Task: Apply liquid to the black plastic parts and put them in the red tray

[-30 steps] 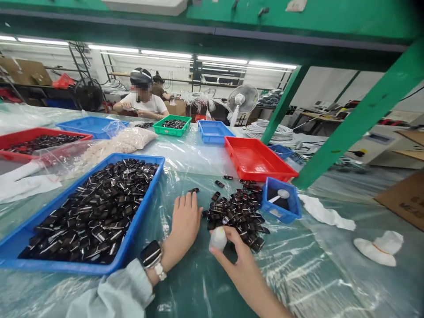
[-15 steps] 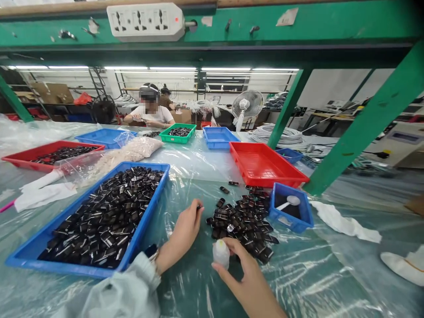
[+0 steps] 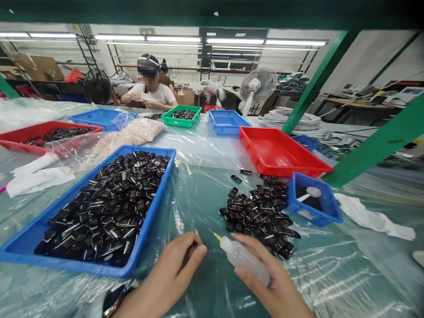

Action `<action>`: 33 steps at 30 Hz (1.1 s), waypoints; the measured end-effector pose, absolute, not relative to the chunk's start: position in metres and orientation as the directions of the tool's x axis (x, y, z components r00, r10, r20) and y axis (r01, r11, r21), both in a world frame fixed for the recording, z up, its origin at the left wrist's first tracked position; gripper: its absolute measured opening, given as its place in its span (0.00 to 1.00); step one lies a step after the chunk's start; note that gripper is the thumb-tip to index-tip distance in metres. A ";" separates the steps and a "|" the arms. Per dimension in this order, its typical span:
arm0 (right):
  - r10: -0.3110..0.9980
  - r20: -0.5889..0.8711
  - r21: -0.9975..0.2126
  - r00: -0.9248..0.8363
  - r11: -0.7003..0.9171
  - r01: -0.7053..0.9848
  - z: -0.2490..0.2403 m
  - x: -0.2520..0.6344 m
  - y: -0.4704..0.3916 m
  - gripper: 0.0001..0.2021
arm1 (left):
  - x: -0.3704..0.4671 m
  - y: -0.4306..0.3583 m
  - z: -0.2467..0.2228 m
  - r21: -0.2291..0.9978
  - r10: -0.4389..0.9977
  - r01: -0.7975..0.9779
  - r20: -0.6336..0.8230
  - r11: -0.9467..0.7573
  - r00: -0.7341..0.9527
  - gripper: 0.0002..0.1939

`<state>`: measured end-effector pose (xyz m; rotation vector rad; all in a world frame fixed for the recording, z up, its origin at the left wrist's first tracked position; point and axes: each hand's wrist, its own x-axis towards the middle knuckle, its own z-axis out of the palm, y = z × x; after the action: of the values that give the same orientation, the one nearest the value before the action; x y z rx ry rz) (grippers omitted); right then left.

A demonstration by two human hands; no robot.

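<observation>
My left hand (image 3: 175, 269) is closed at the lower middle, its thumb and fingers pinched round something small and dark that is mostly hidden. To its right, my right hand (image 3: 268, 274) grips a translucent white bottle (image 3: 247, 259) with a yellow needle tip pointing up and left, toward my left hand. Beyond the bottle lies a loose pile of small black parts (image 3: 258, 207) on the plastic-covered table. On the left, a large blue tray (image 3: 155, 207) is heaped with similar black parts.
A small blue bin (image 3: 318, 217) with black contents and a white spoon stands right of the pile. Behind it are a red tray (image 3: 278, 152), a blue tray (image 3: 228, 121) and a green tray (image 3: 181, 120). A bag of beige pieces (image 3: 139, 132) lies left; a person (image 3: 152, 88) sits across.
Both hands have drawn back toward me. The bottle has tilted, so its needle tip now shows and points up-left. The whole view has shifted, with the power strip out of sight.
</observation>
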<state>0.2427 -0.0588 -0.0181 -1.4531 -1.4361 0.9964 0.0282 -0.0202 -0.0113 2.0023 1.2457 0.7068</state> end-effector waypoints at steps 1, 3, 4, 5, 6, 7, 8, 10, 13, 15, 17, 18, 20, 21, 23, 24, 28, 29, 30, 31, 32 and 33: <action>0.999 0.013 -0.951 0.031 0.003 0.310 -0.018 0.243 -0.059 0.16 | 0.027 -0.023 -0.009 0.786 0.910 0.525 0.111 -0.327 0.400 0.15; 0.998 0.038 -0.960 0.047 0.024 0.278 -0.016 0.244 -0.060 0.14 | 0.023 -0.028 -0.007 0.815 0.906 0.475 0.136 -0.332 0.400 0.14; 0.996 0.064 -0.959 0.063 0.044 0.278 -0.014 0.245 -0.061 0.13 | 0.022 -0.030 -0.007 0.824 0.902 0.455 0.146 -0.338 0.406 0.15; 0.993 0.091 -0.955 0.078 0.065 0.290 -0.013 0.246 -0.062 0.13 | 0.020 -0.031 -0.008 0.828 0.896 0.440 0.155 -0.347 0.416 0.15; 0.990 0.109 -0.949 0.091 0.076 0.307 -0.012 0.247 -0.063 0.13 | 0.019 -0.031 -0.009 0.829 0.889 0.428 0.165 -0.360 0.427 0.15; 0.988 0.112 -0.943 0.102 0.073 0.325 -0.011 0.248 -0.063 0.13 | 0.017 -0.031 -0.010 0.826 0.882 0.420 0.179 -0.376 0.436 0.15; 0.988 0.107 -0.937 0.115 0.061 0.344 -0.011 0.250 -0.064 0.13 | 0.016 -0.031 -0.012 0.825 0.879 0.411 0.198 -0.389 0.435 0.16; 0.986 0.095 -0.922 0.137 0.035 0.386 -0.011 0.252 -0.066 0.14 | 0.015 -0.030 -0.014 0.831 0.875 0.381 0.232 -0.406 0.425 0.16; 0.982 0.118 -0.902 0.145 0.045 0.430 -0.012 0.254 -0.068 0.15 | 0.013 -0.028 -0.013 0.841 0.860 0.337 0.255 -0.423 0.443 0.12; 0.979 0.138 -0.893 0.149 0.058 0.447 -0.013 0.255 -0.069 0.15 | 0.013 -0.027 -0.011 0.836 0.842 0.322 0.269 -0.446 0.467 0.11; 0.978 0.134 -0.882 0.159 0.044 0.468 -0.014 0.256 -0.070 0.15 | 0.012 -0.027 -0.008 0.829 0.829 0.321 0.267 -0.458 0.492 0.12; 0.979 0.129 -0.877 0.158 0.038 0.478 -0.014 0.257 -0.071 0.15 | 0.012 -0.027 -0.007 0.830 0.825 0.323 0.255 -0.454 0.505 0.12; 0.982 0.125 -0.876 0.139 0.043 0.481 -0.014 0.257 -0.071 0.15 | 0.012 -0.027 -0.005 0.835 0.821 0.330 0.227 -0.441 0.524 0.11; 0.984 0.129 -0.879 0.126 0.055 0.474 -0.014 0.257 -0.071 0.15 | 0.012 -0.028 -0.005 0.836 0.817 0.332 0.216 -0.438 0.534 0.11; 0.984 0.141 -0.888 0.107 0.078 0.452 -0.013 0.256 -0.071 0.15 | 0.012 -0.028 -0.004 0.829 0.800 0.323 0.223 -0.457 0.557 0.11; 0.984 0.144 -0.893 0.104 0.084 0.443 -0.012 0.255 -0.071 0.15 | 0.012 -0.028 -0.004 0.825 0.790 0.316 0.232 -0.469 0.567 0.11; 0.984 0.159 -0.895 0.085 0.107 0.434 -0.006 0.252 -0.069 0.15 | 0.013 -0.029 -0.003 0.826 0.765 0.267 0.270 -0.496 0.586 0.08; 0.984 0.163 -0.894 0.073 0.116 0.433 -0.004 0.252 -0.069 0.15 | 0.014 -0.028 -0.002 0.829 0.762 0.257 0.275 -0.497 0.586 0.08; 0.984 0.168 -0.892 0.060 0.126 0.435 -0.002 0.252 -0.068 0.15 | 0.014 -0.028 -0.002 0.830 0.761 0.251 0.280 -0.499 0.586 0.08; 0.983 0.175 -0.886 0.049 0.136 0.443 0.000 0.253 -0.068 0.15 | 0.015 -0.028 -0.002 0.829 0.757 0.247 0.282 -0.501 0.589 0.08; 0.982 0.182 -0.878 0.042 0.143 0.457 0.001 0.254 -0.067 0.16 | 0.015 -0.028 -0.003 0.830 0.754 0.245 0.280 -0.501 0.594 0.08; 0.981 0.192 -0.864 0.039 0.150 0.481 0.001 0.255 -0.067 0.16 | 0.015 -0.028 -0.003 0.830 0.751 0.247 0.273 -0.500 0.602 0.08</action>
<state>0.2548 -0.0672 0.0014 -1.4547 -1.5700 0.7352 0.0147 -0.0283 -0.0031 2.0419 0.7872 0.8147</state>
